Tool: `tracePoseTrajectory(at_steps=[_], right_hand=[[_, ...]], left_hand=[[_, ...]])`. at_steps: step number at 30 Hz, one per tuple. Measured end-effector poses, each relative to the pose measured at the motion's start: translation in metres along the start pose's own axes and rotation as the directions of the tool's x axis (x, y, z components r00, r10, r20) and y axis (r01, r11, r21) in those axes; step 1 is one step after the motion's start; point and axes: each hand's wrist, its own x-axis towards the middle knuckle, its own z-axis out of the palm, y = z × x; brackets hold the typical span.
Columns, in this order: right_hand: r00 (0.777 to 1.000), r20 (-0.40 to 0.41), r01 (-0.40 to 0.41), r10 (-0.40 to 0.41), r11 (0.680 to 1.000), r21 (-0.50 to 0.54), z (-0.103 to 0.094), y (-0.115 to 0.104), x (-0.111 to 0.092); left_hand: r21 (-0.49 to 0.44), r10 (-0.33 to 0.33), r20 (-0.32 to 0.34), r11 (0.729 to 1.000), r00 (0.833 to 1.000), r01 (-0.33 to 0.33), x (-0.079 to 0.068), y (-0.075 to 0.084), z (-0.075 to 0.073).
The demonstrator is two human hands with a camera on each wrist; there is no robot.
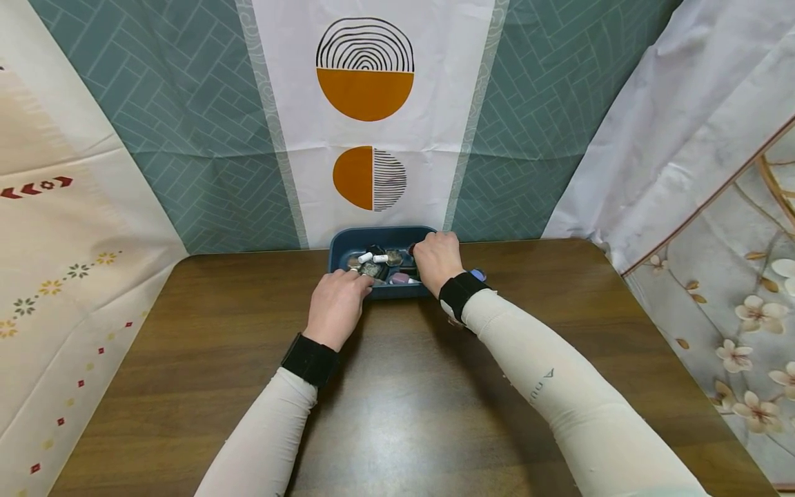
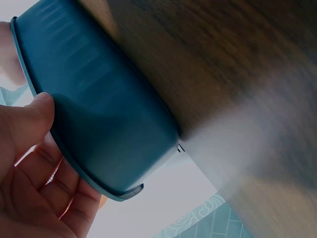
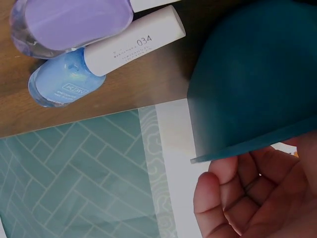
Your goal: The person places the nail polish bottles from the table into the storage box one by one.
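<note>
A dark blue plastic bin (image 1: 348, 238) stands at the table's far edge, holding several small bottles, some with white caps (image 1: 380, 258). My left hand (image 1: 338, 307) grips its front left rim. In the left wrist view the thumb (image 2: 42, 106) presses the outer wall while the other fingers lie behind the rim. My right hand (image 1: 437, 259) reaches over the bin's right end, its fingers (image 3: 225, 168) curled beyond the rim in the right wrist view. A dark red thing (image 1: 412, 249) shows beside these fingers; I cannot tell whether they hold anything.
Right of the bin, a purple nail polish bottle (image 3: 74, 25) and a light blue nail polish bottle (image 3: 64, 82) lie on the brown wooden table (image 1: 397, 414). Behind the bin hangs a patterned curtain (image 1: 373, 131), close to the table's back edge.
</note>
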Motion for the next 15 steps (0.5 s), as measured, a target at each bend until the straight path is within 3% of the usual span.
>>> tracePoseTrajectory(at_steps=[15], right_hand=[[1.0, 0.011, -0.008, 0.008, 1.0, -0.025, 0.0053, -0.0034, 0.0036]], left_hand=[[0.011, 0.006, -0.007, 1.0, 1.0, -0.006, -0.001, -0.0005, 0.0023]])
